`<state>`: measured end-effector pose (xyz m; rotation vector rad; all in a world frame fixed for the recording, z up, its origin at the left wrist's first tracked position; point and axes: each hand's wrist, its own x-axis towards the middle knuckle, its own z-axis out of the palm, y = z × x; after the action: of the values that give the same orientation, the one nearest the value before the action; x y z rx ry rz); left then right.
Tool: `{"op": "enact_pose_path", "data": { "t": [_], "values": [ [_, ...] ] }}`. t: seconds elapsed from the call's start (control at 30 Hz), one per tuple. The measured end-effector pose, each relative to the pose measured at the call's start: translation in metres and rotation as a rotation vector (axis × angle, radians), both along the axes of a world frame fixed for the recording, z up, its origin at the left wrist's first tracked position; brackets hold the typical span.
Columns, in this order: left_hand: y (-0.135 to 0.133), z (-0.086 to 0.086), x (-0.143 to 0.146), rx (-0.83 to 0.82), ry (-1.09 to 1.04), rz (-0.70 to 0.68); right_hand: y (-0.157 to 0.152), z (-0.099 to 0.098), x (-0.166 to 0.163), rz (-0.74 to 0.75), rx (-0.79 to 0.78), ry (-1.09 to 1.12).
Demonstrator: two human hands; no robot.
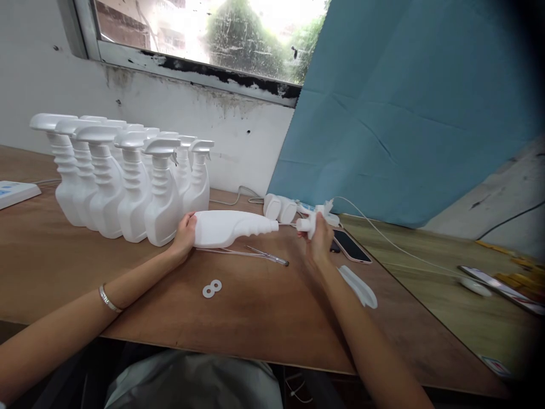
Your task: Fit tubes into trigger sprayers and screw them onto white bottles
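My left hand (184, 236) grips the base of a white plastic bottle (232, 228) that lies on its side just above the wooden table (255, 318), neck pointing right. My right hand (318, 238) is closed on a white trigger spray head (315, 220), held just off the bottle's neck, with its thin dip tube reaching into the opening. A silver bracelet (109, 300) sits on my left wrist.
Several assembled white spray bottles (128, 182) stand in rows at the left. Tweezers (266, 257) and two white washers (212, 288) lie on the table. A phone (351, 245), white chargers (280, 208), a cable and a white plastic piece (360, 286) lie to the right. A blue sheet (404, 113) hangs behind.
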<state>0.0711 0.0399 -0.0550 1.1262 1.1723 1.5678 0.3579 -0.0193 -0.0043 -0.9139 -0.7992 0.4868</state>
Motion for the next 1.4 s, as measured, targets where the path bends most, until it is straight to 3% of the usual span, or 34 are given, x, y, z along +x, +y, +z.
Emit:
{"op": "enact_pose_path", "data": {
  "t": [0.13, 0.43, 0.63, 0.97, 1.1, 1.27, 1.4],
  "values": [
    [-0.002, 0.001, 0.000, 0.022, 0.014, -0.024, -0.002, -0.012, -0.021, 0.208, 0.007, -0.180],
    [0.005, 0.000, -0.006, -0.072, 0.004, -0.012, -0.009, -0.019, -0.033, 0.452, -0.108, -0.167],
    [0.012, -0.004, -0.009, -0.159, 0.016, -0.091, -0.012, -0.022, -0.029, 0.360, -0.163, -0.348],
    [0.007, -0.002, -0.007, -0.187, 0.021, -0.161, -0.011, -0.020, -0.034, 0.170, -0.198, -0.411],
    [0.005, -0.002, -0.006, -0.183, 0.025, -0.152, -0.012, -0.022, -0.037, 0.224, -0.246, -0.364],
    [0.009, -0.004, -0.009, -0.190, 0.032, -0.149, -0.012, -0.023, -0.032, 0.376, -0.174, -0.420],
    [0.009, -0.004, -0.009, -0.186, 0.035, -0.149, -0.011, -0.023, -0.032, 0.293, -0.229, -0.421]
  ]
}}
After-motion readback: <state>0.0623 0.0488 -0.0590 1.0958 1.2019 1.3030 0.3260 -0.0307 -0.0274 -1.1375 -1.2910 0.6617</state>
